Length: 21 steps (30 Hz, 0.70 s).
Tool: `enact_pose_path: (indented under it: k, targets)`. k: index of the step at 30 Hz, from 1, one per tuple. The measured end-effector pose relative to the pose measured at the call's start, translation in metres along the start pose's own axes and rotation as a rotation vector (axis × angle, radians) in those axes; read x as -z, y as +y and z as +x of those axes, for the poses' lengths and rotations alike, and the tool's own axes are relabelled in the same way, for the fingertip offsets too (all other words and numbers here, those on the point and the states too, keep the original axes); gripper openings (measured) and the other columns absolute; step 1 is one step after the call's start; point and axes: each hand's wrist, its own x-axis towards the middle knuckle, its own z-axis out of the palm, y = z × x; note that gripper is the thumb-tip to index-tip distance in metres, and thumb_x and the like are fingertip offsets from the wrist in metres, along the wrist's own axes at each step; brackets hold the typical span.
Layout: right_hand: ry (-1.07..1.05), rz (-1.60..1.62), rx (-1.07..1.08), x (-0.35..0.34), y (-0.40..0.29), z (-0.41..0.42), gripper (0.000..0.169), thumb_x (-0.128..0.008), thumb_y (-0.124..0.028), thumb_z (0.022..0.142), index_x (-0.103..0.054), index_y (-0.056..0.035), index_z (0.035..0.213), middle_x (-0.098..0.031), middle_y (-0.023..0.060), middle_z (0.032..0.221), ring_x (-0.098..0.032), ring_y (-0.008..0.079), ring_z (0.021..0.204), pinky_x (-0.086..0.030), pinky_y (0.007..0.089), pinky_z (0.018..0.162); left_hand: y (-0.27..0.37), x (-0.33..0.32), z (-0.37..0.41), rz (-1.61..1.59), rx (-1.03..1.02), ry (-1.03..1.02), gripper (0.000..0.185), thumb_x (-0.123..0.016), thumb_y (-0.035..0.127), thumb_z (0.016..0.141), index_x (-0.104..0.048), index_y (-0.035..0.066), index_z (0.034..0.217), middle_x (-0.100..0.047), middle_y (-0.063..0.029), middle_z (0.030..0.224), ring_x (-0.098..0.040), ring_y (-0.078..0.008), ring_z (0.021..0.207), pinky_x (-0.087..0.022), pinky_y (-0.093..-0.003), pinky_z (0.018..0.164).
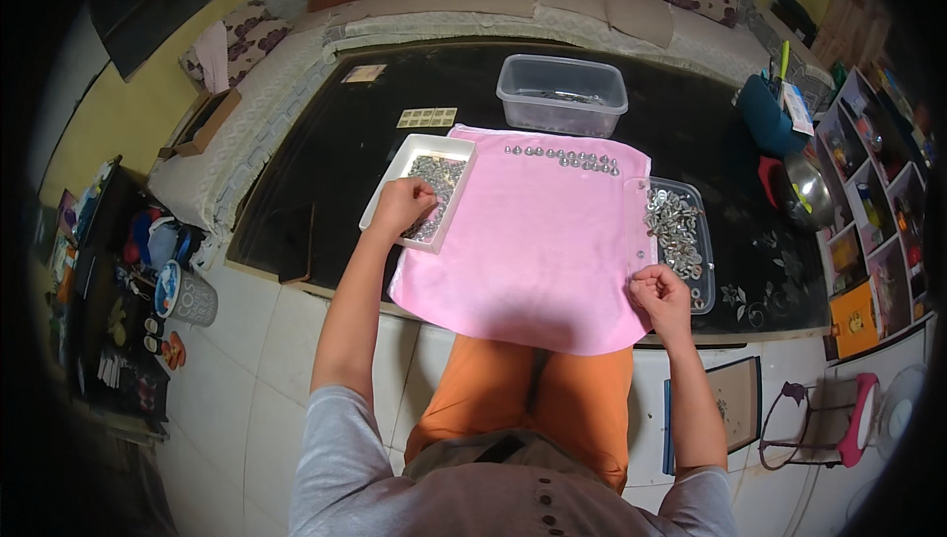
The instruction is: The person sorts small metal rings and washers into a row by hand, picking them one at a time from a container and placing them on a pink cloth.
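Note:
My left hand (404, 205) reaches into a white box (462, 205) with small metal pieces (427, 169) heaped inside. Its fingertips are pinched together, and anything between them is too small to make out. At the right edge of a pink cloth (533, 241), my right hand (661, 299) has its fingers curled; what they may hold is hidden. Just beyond that hand, a clear plastic tray (708, 271) carries a pile of metal washers or nuts (673, 230). Two rows of small metal fasteners (560, 153) stand along the cloth's far side.
A clear plastic tub (561, 119) stands behind the cloth on the black table (296, 167). Near it lies a card with printed squares (427, 117). A metal bowl (808, 189) and a blue container (769, 115) are at the right. A stool (854, 419) stands on the floor.

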Motion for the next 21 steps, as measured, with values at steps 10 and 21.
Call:
enact_pose_path:
  k: [10, 21]
  targets:
    - [-0.087, 0.361, -0.08, -0.076, 0.009, 0.051, 0.012, -0.059, 0.003, 0.069, -0.056, 0.0003, 0.08, -0.056, 0.0015, 0.067, -0.052, 0.0063, 0.061, -0.042, 0.0167, 0.056, 0.06, -0.074, -0.025, -1.166, 0.066, -0.292, 0.016, -0.058, 0.002, 0.075, -0.056, -0.004, 0.09, -0.059, -0.0086, 0.079, -0.058, -0.0133, 0.073, -0.049, -0.0235, 0.069]
    - [-0.166, 0.325, -0.019, -0.119, 0.026, 0.098, 0.011, -0.057, 0.0, 0.072, -0.056, 0.0019, 0.083, -0.057, 0.0048, 0.071, -0.052, 0.0075, 0.061, -0.043, 0.0181, 0.054, 0.059, -0.111, -0.019, -1.132, -0.007, -0.304, 0.018, -0.055, -0.002, 0.075, -0.056, -0.006, 0.093, -0.058, -0.0114, 0.089, -0.057, -0.0151, 0.08, -0.049, -0.0246, 0.073]
